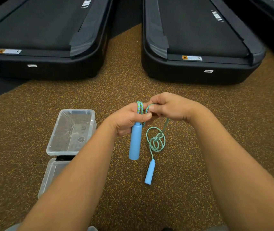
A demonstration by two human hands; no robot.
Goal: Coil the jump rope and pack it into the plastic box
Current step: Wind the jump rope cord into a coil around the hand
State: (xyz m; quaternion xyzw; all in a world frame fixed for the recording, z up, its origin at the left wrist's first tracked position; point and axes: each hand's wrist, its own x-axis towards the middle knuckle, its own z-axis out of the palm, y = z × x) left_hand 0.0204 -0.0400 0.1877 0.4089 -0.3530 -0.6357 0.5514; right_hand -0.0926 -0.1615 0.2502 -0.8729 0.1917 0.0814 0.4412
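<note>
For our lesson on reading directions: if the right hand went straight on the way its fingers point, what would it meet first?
Probably the jump rope loops gathered in the left hand, then that hand itself: the right hand points leftward at them. Depth is unclear.

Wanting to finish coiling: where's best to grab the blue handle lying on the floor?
Probably grip the floor handle across its middle, from above: it lies flat, a cylinder with both long sides free, and the rope leaves its far end.

Gym, two black treadmills point(198, 35), speckled rubber floor point(199, 117)
</note>
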